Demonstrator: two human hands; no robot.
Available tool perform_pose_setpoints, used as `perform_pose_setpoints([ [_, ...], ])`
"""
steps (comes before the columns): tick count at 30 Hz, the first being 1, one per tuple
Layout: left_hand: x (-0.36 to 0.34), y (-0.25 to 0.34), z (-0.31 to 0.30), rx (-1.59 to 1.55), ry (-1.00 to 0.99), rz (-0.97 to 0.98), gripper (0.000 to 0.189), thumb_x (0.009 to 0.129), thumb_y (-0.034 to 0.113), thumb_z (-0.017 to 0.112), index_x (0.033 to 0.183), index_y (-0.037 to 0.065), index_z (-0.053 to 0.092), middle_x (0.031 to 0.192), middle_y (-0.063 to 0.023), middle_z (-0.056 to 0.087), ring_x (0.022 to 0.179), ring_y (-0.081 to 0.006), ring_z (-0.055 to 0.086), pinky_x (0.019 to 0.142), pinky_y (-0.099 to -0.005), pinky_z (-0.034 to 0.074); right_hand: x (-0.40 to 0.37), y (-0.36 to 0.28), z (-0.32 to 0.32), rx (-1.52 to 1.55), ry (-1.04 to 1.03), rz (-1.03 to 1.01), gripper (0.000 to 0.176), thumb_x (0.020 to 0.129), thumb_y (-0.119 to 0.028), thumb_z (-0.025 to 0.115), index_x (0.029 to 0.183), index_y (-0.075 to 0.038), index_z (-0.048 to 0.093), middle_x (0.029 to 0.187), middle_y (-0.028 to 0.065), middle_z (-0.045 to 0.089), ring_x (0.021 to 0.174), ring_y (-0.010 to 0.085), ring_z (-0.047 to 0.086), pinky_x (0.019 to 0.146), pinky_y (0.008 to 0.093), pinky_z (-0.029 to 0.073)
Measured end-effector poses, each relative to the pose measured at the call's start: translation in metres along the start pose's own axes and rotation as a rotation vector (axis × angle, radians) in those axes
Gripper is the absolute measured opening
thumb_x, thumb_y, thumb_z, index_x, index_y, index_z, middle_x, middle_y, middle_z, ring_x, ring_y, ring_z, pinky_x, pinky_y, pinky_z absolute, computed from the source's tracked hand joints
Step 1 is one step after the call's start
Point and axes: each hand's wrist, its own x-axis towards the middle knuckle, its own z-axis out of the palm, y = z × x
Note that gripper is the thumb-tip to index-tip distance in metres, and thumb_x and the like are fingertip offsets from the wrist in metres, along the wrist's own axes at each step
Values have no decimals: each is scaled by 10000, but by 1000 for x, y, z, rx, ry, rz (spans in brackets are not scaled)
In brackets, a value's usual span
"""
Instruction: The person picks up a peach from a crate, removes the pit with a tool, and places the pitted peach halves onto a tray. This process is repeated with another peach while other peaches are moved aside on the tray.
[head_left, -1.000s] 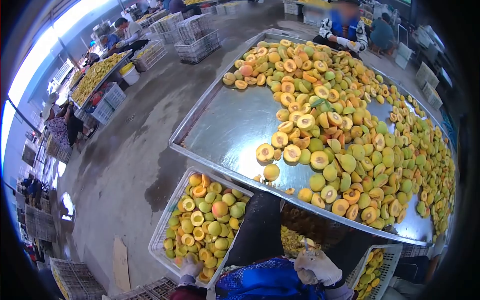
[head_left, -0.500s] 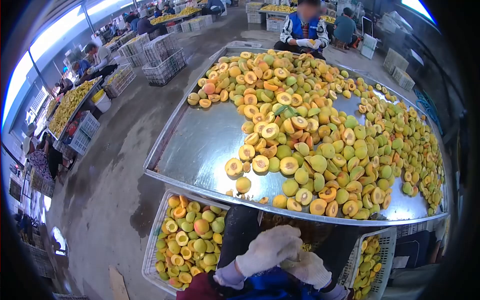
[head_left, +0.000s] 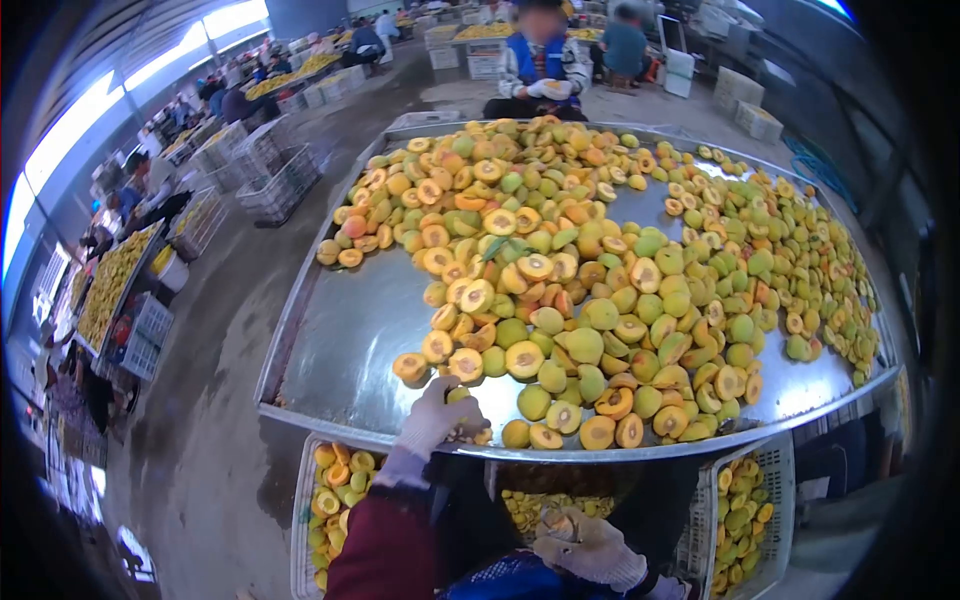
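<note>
My left hand, in a pale knitted glove, reaches to the front edge of the metal-topped table. Its fingers curl around a yellow-green peach. Halved peaches with pits showing lie just beyond it, and a large heap of halves and rounded fruit spreads over the tabletop. Low over my lap, my right hand wears a soiled glove and is closed. Whatever sits in its fingers is too small and dark to make out.
A crate of peach halves stands at my left, partly behind my sleeve, and another crate at my right. Fruit pieces lie below the table edge between them. A person sits across the table. Stacked crates stand left.
My left hand has parted from my right and moved forward onto a peach at the table's front edge. My right hand stays low. The view has shifted.
</note>
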Motion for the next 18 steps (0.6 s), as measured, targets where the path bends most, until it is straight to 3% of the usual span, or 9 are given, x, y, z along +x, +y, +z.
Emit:
perform_pose_setpoints([
  [1, -10, 10, 7, -458, -127, -33, 539, 887, 311, 587, 1306, -9, 474, 1218, -211, 577, 1003, -300, 629, 830, -383, 535, 0, 3, 1, 141, -68, -73, 273, 860, -298, 690, 1009, -103, 568, 720, 4, 616, 643, 92, 590, 617, 246, 483],
  [2, -24, 13, 16, -449, -149, -38, 539, 887, 311, 587, 1306, -9, 474, 1218, -211, 577, 1003, -300, 629, 830, -383, 535, 1, 3, 1, 157, -56, -60, 273, 860, -298, 690, 1009, -103, 568, 720, 4, 616, 643, 92, 590, 617, 246, 483],
  [4, -51, 20, 32, -1166, -351, 6, 472, 967, 328, 447, 1288, -17, 473, 1165, -227, 600, 954, -324, 640, 756, -405, 566, 5, -5, -1, -2, -102, -57, 517, 818, -526, 637, 1153, -145, 539, 939, 108, 663, 903, 311, 660, 798, 384, 511],
  [8, -104, 53, 48, -1267, -461, -45, 455, 973, 363, 486, 1230, -12, 478, 1068, -209, 609, 824, -328, 650, 724, -389, 569, 0, -30, -8, -145, 44, -164, 479, 829, -501, 645, 1127, -141, 540, 852, 126, 657, 789, 338, 664, 700, 402, 533],
  [9, -111, 54, 53, -1307, -411, -120, 463, 976, 380, 477, 1219, -14, 483, 1063, -208, 609, 826, -324, 645, 728, -393, 565, 2, -27, -5, -341, 204, -506, 511, 824, -518, 643, 1144, -135, 533, 784, 147, 656, 768, 344, 667, 664, 424, 533],
  [12, -132, 68, 60, -1210, -333, -145, 522, 984, 436, 444, 1221, -27, 487, 1052, -209, 609, 861, -314, 635, 774, -396, 550, -1, -33, -3, -250, 158, -215, 439, 841, -449, 649, 1140, -142, 558, 822, 140, 643, 686, 335, 656, 609, 417, 527],
  [14, -142, 72, 61, -1034, -305, 31, 554, 987, 449, 438, 1235, -44, 484, 1079, -215, 608, 937, -308, 627, 847, -391, 531, -6, -33, -2, -279, 205, -238, 288, 859, -367, 634, 1072, -175, 607, 878, 120, 620, 613, 302, 635, 572, 390, 528],
  [16, -147, 71, 64, -1068, -289, 12, 561, 990, 448, 430, 1240, -52, 483, 1101, -218, 605, 968, -305, 622, 878, -395, 520, -10, -28, -3, -494, 392, -679, 167, 865, -304, 617, 995, -201, 631, 900, 92, 602, 599, 262, 624, 554, 369, 530],
  [18, -152, 71, 68, -1103, -270, -6, 568, 994, 447, 423, 1245, -60, 481, 1123, -220, 601, 1000, -303, 616, 908, -398, 508, -11, -25, -3, -534, 415, -717, 154, 859, -303, 621, 980, -208, 632, 889, 90, 606, 609, 253, 627, 549, 356, 532],
])
